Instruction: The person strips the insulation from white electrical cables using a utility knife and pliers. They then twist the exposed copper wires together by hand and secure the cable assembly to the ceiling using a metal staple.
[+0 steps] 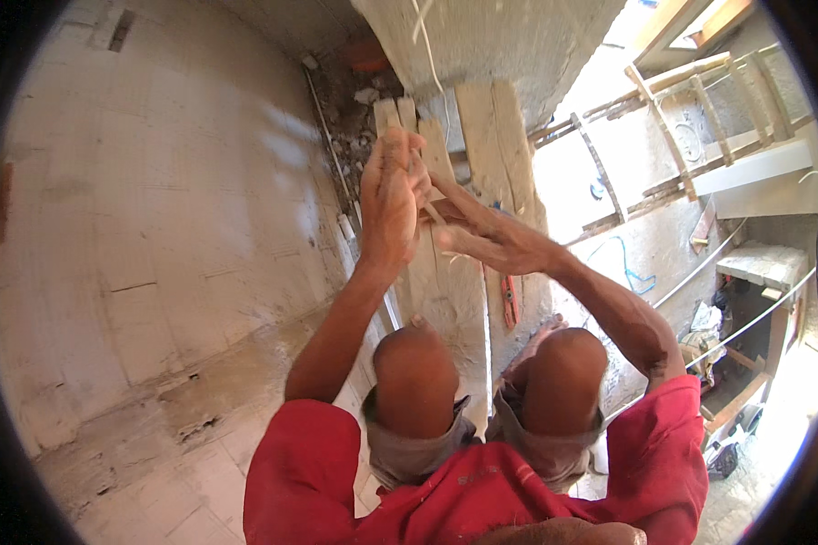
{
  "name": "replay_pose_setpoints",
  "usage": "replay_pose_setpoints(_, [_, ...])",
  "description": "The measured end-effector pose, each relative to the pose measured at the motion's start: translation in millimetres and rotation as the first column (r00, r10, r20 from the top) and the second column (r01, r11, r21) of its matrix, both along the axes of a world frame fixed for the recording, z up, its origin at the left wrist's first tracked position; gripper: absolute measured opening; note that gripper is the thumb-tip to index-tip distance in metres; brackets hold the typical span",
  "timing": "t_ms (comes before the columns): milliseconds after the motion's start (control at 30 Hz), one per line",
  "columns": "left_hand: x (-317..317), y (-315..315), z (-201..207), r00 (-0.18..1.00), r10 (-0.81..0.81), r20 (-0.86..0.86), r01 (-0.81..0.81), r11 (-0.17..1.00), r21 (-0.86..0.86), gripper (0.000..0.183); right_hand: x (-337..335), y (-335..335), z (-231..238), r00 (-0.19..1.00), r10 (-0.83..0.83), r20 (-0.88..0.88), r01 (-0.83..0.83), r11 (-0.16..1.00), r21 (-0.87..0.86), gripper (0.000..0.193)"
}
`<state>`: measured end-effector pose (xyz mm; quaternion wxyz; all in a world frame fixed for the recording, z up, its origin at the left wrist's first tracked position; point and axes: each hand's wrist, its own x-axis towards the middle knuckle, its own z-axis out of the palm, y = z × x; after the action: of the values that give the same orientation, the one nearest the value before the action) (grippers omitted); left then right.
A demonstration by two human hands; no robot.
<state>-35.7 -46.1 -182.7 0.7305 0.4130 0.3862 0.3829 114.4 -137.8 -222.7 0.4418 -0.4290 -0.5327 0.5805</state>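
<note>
My left hand (393, 200) is raised ahead of my knees, with its fingers pointing up and away and its palm turned to the right. Facing it, my right hand (495, 243) has its fingers stretched toward the left palm, and its thumb stands apart. Both hands are smeared by motion. A short pale streak shows between the palms; I cannot make out whether it is a finger or a thing. Below them lie worn wooden planks (459, 300). A tool with red-orange handles (509, 302), which looks like pliers, rests on the planks near my right foot.
A pale block wall (154, 200) rises at the left, with rubble (344, 150) along its foot. A thin white cable (432, 54) hangs over the concrete ahead. At the right are a wooden ladder (668, 132), a blue cord (629, 268) and a concrete ledge (765, 265).
</note>
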Motion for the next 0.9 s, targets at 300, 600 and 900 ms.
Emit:
replay_pose_setpoints(300, [3.6, -17.7, 325.5, 0.891, -0.006, 0.453, 0.037, 0.997, -0.061, 0.045, 34.0, -3.2, 351.2, 0.930, -0.080, -0.359, -0.098, 0.886, -0.452, 0.039])
replay_pose_setpoints(600, [-26.6, -3.8, 544.9, 0.987, -0.117, 0.111, 0.107, 0.990, 0.089, 0.041, 54.2, -23.8, 576.7, 0.863, 0.033, -0.504, -0.364, 0.733, -0.575, 0.049])
replay_pose_setpoints(900, [-53.3, 7.2, 637.1, 0.938, 0.209, 0.277, -0.258, 0.954, 0.154, 0.019, 91.8, -27.3, 690.5, 0.955, 0.289, -0.071, -0.295, 0.886, -0.358, 0.041])
